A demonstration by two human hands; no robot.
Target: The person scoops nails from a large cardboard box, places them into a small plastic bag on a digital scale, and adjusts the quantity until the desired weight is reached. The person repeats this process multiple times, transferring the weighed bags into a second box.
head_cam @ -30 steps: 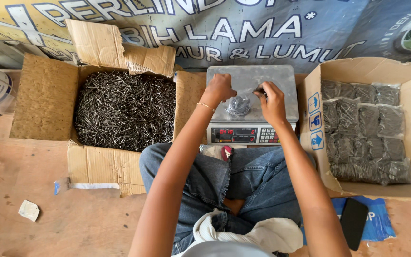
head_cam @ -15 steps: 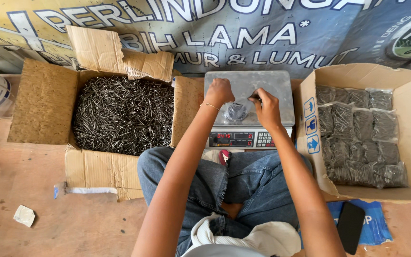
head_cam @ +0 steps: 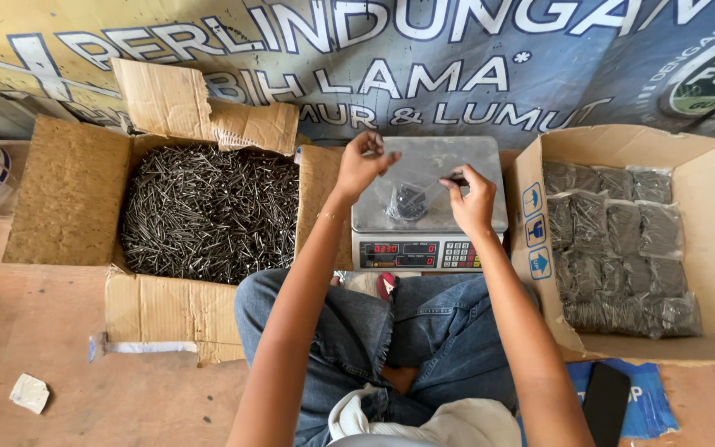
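Left hand [head_cam: 363, 163]: raised, pinched shut on a few nails [head_cam: 376, 146]. Right hand [head_cam: 471, 199]: pinching the clear bag [head_cam: 411, 199] rim. Bag, between the hands on the digital scale [head_cam: 457, 165]: thin, slippery, likely heavy with sharp nails; best taken by the gathered mouth. Left of the left hand: nail box [head_cam: 208, 211]. Right of the right hand: carton of packed bags [head_cam: 618, 248].

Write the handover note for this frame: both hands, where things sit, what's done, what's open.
Left hand: raised over the scale, pinching a few nails.
Right hand: holding the edge of the clear bag open on the scale pan.
Loose nails fill the open box on the left; filled bags are stacked in the box on the right.
Done: the bag holds some nails.
Left: the bag is still open, on the scale.
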